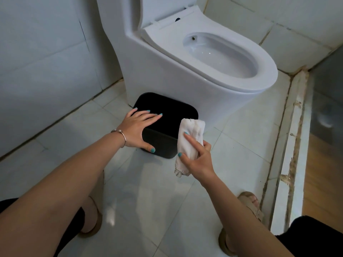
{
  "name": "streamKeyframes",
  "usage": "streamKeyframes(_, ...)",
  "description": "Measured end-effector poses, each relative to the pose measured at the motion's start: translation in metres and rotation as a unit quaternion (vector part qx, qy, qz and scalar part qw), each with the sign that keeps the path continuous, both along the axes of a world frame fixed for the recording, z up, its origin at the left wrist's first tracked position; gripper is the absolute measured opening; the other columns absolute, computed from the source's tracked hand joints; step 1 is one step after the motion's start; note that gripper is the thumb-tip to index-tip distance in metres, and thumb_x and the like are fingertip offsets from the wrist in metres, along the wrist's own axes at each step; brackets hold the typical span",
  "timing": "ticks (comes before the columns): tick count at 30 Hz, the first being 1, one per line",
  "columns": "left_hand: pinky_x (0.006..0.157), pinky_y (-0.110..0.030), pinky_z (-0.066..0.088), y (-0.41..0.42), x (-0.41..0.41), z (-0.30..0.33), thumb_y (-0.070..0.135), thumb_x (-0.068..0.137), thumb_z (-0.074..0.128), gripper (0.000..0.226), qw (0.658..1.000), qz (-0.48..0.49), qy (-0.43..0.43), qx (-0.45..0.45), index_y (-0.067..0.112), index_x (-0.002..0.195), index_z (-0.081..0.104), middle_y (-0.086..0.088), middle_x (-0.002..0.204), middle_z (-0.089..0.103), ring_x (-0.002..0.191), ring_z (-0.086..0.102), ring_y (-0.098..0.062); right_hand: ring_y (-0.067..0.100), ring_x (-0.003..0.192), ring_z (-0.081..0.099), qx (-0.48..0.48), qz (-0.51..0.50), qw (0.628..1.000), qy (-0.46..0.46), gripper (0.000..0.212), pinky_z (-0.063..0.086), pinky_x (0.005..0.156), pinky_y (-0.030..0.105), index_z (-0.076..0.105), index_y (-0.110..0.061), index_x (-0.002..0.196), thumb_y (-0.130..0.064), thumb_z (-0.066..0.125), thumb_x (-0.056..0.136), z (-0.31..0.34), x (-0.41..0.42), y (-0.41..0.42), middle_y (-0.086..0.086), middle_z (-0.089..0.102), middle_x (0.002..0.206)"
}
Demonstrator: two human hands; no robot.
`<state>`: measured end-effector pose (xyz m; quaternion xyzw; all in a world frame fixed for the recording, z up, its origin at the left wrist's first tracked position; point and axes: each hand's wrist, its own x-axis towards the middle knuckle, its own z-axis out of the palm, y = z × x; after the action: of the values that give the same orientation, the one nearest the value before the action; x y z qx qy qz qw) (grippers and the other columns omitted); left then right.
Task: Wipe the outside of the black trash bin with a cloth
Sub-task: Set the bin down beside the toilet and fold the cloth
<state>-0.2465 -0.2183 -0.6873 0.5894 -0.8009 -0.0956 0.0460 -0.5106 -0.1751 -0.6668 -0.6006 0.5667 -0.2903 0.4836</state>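
Observation:
The black trash bin (168,143) stands on the white tiled floor against the foot of the toilet. My left hand (138,129) lies across the bin's near left rim, fingers spread straight over the dark opening and thumb down on the front wall. My right hand (197,159) holds a bunched white cloth (191,139) just off the bin's right front corner, thumb and fingers wrapped round it. The upper end of the cloth overlaps the bin's right edge; I cannot tell whether it touches.
A white toilet (204,58) with its seat down and lid up rises right behind the bin. Tiled walls close the left and back. A raised, stained threshold (291,145) runs along the right, with a wooden floor beyond. My knees and sandalled feet fill the bottom.

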Motion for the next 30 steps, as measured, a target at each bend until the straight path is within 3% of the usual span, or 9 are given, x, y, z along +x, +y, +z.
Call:
streamKeyframes(7, 0.117, -0.044, -0.004, -0.023, 0.021, 0.010, 0.085, 0.050, 0.063, 0.134, 0.998, -0.003, -0.059, 0.034, 0.038, 0.147, -0.017, 0.004, 0.160, -0.008, 0.145, -0.017, -0.019, 0.004, 0.105, 0.046, 0.017, -0.028, 0.998, -0.052, 0.059, 0.048, 0.086, 0.013, 0.054, -0.062, 0.113, -0.014, 0.073, 0.084, -0.003, 0.031, 0.008, -0.005, 0.028, 0.129)
streamKeyframes(10, 0.118, -0.043, -0.004, -0.028, 0.025, 0.010, 0.086, 0.050, 0.062, 0.134, 0.998, -0.004, -0.054, 0.037, 0.038, 0.146, -0.020, 0.005, 0.160, -0.008, 0.145, -0.017, -0.017, 0.005, 0.104, 0.047, 0.019, -0.034, 0.998, -0.058, 0.061, 0.050, 0.091, 0.020, 0.055, -0.065, 0.110, -0.014, 0.074, 0.083, -0.004, 0.035, 0.008, -0.005, 0.029, 0.129)
streamKeyframes(17, 0.118, -0.041, -0.005, -0.035, 0.032, 0.012, 0.083, 0.053, 0.063, 0.133, 0.998, -0.022, 0.003, 0.051, 0.040, 0.141, -0.026, 0.010, 0.159, -0.010, 0.144, -0.018, -0.011, 0.004, 0.108, 0.045, 0.010, -0.016, 0.998, -0.052, 0.058, 0.049, 0.085, 0.011, 0.053, -0.059, 0.117, -0.014, 0.072, 0.085, 0.000, 0.032, 0.006, -0.003, 0.029, 0.128)
streamKeyframes(23, 0.119, -0.046, 0.002, -0.027, 0.028, 0.038, 0.086, 0.048, 0.061, 0.133, 0.993, 0.004, 0.098, 0.066, 0.043, 0.141, -0.024, 0.009, 0.159, -0.011, 0.146, -0.012, -0.013, 0.004, 0.113, 0.044, -0.016, -0.014, 0.998, -0.060, 0.058, 0.046, 0.094, 0.013, 0.042, -0.057, 0.125, -0.016, 0.065, 0.091, 0.015, 0.013, 0.019, -0.002, 0.032, 0.128)
streamKeyframes(27, 0.119, -0.047, 0.005, -0.021, 0.016, 0.064, 0.096, 0.042, 0.049, 0.135, 0.993, -0.016, 0.102, 0.050, 0.040, 0.144, -0.020, 0.009, 0.159, -0.010, 0.146, -0.011, -0.013, -0.001, 0.111, 0.044, -0.043, -0.028, 0.996, -0.070, 0.060, 0.041, 0.089, 0.004, 0.042, -0.056, 0.124, -0.013, 0.066, 0.090, 0.033, 0.003, 0.024, 0.002, 0.033, 0.127)
streamKeyframes(30, 0.119, -0.042, 0.009, -0.011, -0.001, 0.086, 0.092, 0.042, 0.055, 0.134, 0.995, -0.042, 0.090, 0.033, 0.042, 0.142, -0.021, 0.007, 0.159, -0.010, 0.147, -0.006, -0.017, -0.003, 0.110, 0.044, -0.058, -0.024, 0.995, -0.077, 0.060, 0.038, 0.090, 0.002, 0.043, -0.056, 0.125, -0.013, 0.066, 0.090, 0.048, -0.001, 0.030, 0.005, 0.034, 0.127)
